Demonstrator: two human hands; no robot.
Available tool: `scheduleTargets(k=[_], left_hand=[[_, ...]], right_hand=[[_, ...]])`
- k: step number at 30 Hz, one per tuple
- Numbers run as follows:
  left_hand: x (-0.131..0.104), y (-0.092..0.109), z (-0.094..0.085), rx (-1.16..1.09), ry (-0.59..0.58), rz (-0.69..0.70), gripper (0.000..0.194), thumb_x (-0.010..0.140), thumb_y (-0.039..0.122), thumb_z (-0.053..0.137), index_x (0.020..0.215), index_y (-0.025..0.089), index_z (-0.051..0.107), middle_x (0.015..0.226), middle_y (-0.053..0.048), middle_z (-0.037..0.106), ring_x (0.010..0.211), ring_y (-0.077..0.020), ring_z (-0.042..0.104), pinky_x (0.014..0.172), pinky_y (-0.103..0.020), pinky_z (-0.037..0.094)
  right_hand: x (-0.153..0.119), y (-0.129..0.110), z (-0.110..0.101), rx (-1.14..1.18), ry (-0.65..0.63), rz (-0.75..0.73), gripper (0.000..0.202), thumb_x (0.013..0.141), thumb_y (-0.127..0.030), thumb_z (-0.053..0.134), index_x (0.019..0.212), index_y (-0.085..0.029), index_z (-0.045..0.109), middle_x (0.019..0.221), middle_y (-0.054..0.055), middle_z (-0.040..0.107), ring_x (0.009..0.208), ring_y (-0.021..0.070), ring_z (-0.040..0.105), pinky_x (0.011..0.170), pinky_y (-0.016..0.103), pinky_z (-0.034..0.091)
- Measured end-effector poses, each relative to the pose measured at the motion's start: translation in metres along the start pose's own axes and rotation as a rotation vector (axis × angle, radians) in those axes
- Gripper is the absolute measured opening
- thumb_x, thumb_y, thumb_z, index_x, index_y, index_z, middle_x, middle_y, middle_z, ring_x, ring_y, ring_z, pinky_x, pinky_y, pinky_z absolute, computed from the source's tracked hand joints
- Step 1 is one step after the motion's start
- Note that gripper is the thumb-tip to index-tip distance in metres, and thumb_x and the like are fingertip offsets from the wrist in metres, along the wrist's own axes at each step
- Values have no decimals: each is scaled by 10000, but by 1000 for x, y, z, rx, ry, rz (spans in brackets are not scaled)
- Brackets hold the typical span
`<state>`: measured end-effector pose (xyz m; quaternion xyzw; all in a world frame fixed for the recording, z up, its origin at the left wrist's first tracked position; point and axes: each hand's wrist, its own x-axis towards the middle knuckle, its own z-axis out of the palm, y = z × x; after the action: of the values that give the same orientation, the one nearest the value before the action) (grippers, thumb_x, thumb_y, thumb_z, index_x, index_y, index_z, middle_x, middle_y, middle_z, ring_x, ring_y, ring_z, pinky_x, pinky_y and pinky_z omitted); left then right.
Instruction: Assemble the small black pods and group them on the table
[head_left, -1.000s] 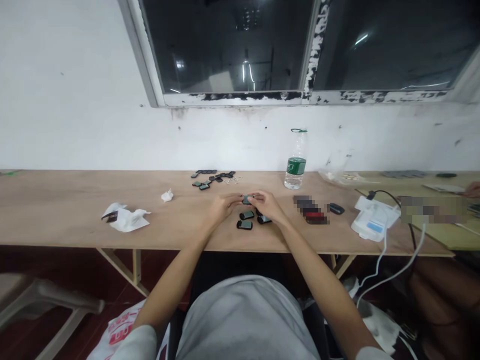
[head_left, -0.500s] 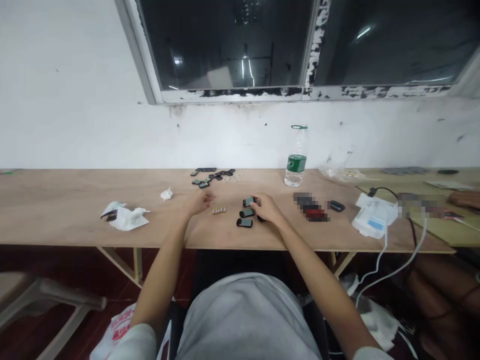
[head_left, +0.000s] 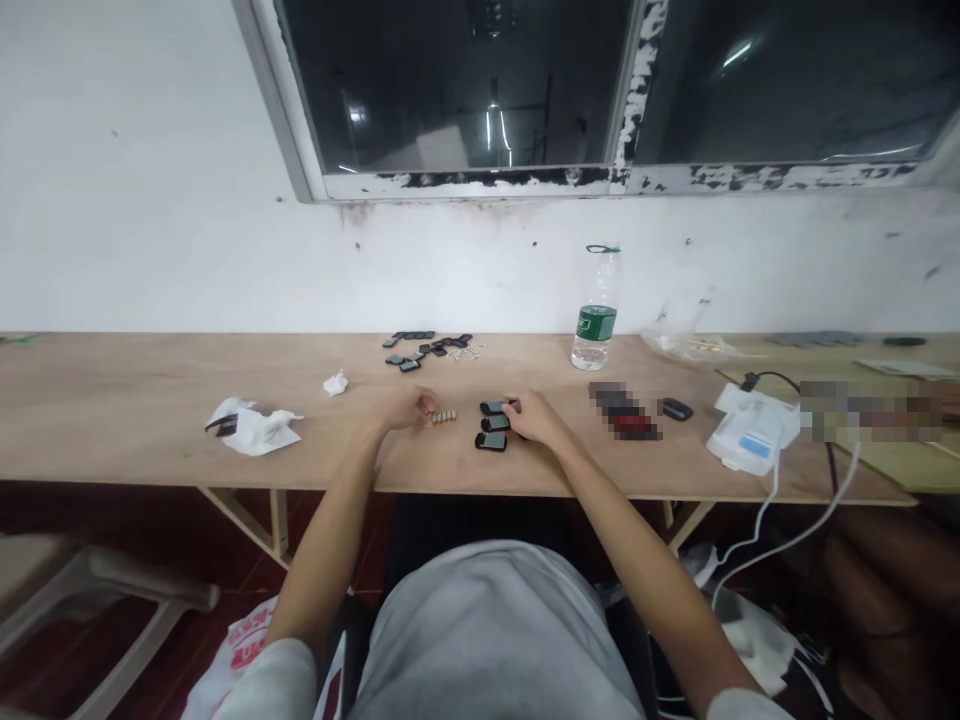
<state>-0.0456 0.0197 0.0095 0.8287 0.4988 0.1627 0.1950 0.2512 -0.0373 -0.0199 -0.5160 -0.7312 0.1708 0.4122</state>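
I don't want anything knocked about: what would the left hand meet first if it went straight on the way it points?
Probably the row of small pieces, right beside the left hand, though depth and any contact are hard to judge here.

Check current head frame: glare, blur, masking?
Head view: lamp reflections streak the dark window; same view, blocky pixelation masks a patch right of the right hand; same view, the lower-left chair looks soft, the small cylinders by the left hand too small to read.
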Motion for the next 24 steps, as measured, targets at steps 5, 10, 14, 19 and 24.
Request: scheduleTargets(k=[5,10,14,19,24], left_hand=[[1,9,9,-66,15,0,335,596,212,742,927,168,713,945,-77,760,816,-241,707,723,-319,564],[-2,7,4,-88,-12,-1,461,618,343,789,1036,163,713,1032,-107,759,924,-283,706,794,-348,563],[-6,-6,-5,-61,56,60,425,751,472,677,1041,165,726,1078,-118,759,975,-287,688,866,-371,533],[-3,-19,2,-36,30,16,348,794,452,603,968,186,746,935,-78,771,850,-248,668,800,-334,517],[-1,-18,9,-50,58,-15,374,822,485,590,959,176,748,929,-79,759,836,-241,649,780,-320,494]], right_hand=[[-4,-6,-23,-45,-37,11,325,853,-190,654,1155,-143,763,956,140,788,845,297,735,810,376,556],[-7,1,-75,-110,-56,68,310,897,-247,629,1162,-131,742,1117,143,765,994,254,719,892,322,545],[-9,15,-99,-198,-127,131,267,905,-189,584,1107,-133,750,1168,136,751,1065,257,698,950,326,520],[-9,26,-93,-191,-320,148,217,873,-211,594,988,-143,765,980,103,785,885,245,715,817,303,535],[-6,34,-83,-157,-395,195,151,863,-221,585,909,-145,706,858,67,753,734,180,669,665,248,496]])
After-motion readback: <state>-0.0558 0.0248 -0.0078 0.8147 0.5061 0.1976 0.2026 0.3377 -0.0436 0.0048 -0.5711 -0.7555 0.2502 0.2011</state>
